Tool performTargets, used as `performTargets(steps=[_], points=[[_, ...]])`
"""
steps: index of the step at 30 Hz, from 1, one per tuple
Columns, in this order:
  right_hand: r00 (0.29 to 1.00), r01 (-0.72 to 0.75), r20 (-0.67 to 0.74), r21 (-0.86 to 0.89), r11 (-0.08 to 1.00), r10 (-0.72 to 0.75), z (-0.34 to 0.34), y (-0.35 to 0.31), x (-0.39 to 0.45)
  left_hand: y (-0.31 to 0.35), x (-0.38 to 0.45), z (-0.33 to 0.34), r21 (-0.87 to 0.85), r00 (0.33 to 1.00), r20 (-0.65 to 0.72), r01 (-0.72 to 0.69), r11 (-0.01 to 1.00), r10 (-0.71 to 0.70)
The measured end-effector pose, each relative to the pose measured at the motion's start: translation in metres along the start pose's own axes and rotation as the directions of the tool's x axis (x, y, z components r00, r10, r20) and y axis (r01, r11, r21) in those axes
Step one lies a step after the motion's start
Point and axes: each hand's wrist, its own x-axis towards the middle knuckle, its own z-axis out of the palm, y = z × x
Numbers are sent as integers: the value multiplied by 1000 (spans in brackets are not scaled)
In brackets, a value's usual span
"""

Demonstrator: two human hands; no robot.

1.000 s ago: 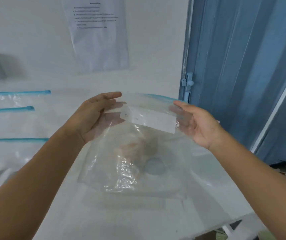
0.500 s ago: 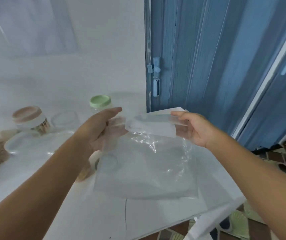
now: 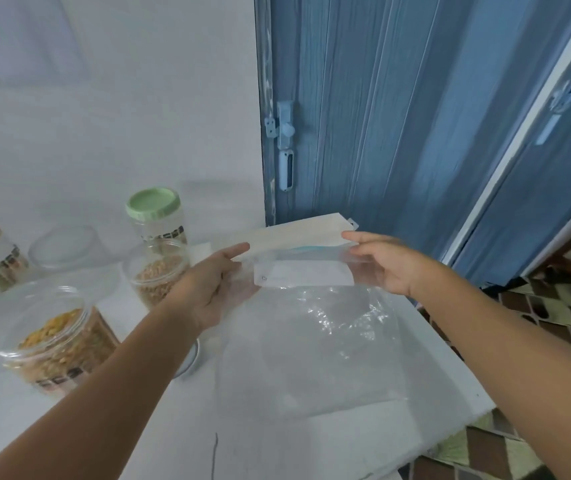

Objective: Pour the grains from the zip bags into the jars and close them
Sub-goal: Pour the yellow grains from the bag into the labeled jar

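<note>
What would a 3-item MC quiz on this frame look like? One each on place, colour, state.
1. Where does the green-lidded jar stand?
A. behind the open jar of tan grain
B. on the floor tiles
C. right of the zip bag

2. What colour is the folding door?
A. red
B. blue
C. yellow

3. How does the zip bag look?
A. full of grain
B. lying flat, untouched
C. empty, held at its top corners by both hands

Key: 1 A, it stands farther back, against the wall, just behind that jar. 2 B, its panels are blue. 3 C, the left hand and right hand pinch its top edge, it hangs clear, and no grain shows inside.
</note>
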Motion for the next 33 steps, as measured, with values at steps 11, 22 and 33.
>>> performTargets(steps=[11, 22, 33], points=[[991, -66, 110, -139, 988, 82, -39, -3, 49, -48, 0, 25, 62, 993, -96, -56, 996, 62], [985, -41, 149, -292, 956, 88, -45, 25, 71, -77, 16, 9, 842, 924, -219, 17, 539, 313], [986, -73, 138, -157, 985, 95, -42, 29, 74, -32, 64, 34, 985, 865, 109, -27, -173, 490]])
